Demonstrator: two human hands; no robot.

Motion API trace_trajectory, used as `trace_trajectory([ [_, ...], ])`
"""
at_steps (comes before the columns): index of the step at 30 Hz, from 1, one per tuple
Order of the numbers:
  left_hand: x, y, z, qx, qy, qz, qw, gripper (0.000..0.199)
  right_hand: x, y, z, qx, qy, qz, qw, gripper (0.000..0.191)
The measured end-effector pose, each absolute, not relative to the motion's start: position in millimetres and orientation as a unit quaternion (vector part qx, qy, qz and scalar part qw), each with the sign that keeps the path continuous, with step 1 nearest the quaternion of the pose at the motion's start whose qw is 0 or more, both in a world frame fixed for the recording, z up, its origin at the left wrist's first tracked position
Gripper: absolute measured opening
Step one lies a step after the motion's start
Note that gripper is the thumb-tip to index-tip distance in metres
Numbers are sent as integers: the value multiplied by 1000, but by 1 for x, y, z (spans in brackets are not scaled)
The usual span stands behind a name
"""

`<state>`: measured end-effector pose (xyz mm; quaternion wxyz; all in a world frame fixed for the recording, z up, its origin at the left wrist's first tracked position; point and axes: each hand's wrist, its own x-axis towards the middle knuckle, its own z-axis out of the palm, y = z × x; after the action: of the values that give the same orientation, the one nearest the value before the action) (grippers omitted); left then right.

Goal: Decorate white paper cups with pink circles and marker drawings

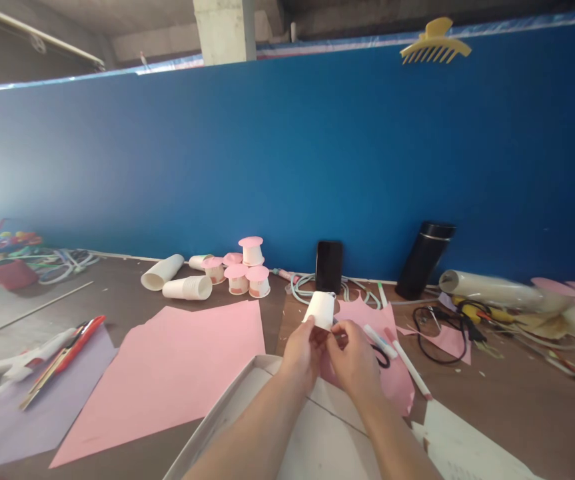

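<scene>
A small white paper cup (320, 309) is held upside down in front of me, above the near edge of pink paper scraps. My left hand (303, 353) grips its lower left side with the fingers closed. My right hand (352, 353) is at the cup's lower right edge, thumb and forefinger pinched together; whatever lies between them is too small to make out. Beneath my forearms is a white tray-like board (267, 363). Behind the cup, a black phone (328, 267) leans upright against the blue partition.
Several cups with pink paper tops (252, 253) stand at the back, beside stacked white cups (187, 288). Pink paper (177, 367), a red cutter (80, 343) and a glue gun (22, 360) lie left. Markers (412, 370), a black bottle (424, 260) and cables are right.
</scene>
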<state>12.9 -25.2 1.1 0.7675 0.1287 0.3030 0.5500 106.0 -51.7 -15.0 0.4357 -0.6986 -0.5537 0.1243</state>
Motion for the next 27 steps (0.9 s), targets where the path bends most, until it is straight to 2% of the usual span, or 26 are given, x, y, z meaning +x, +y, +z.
trace_trajectory([
  [8,17,-24,-9,179,286,552,762,19,108,-55,-2,-645,-538,155,520,23],
  [21,19,-26,-8,197,297,560,748,16,105,-62,13,-642,-513,219,527,30],
  [27,20,-25,-14,246,306,556,733,22,105,-62,14,-638,-499,246,532,33],
])
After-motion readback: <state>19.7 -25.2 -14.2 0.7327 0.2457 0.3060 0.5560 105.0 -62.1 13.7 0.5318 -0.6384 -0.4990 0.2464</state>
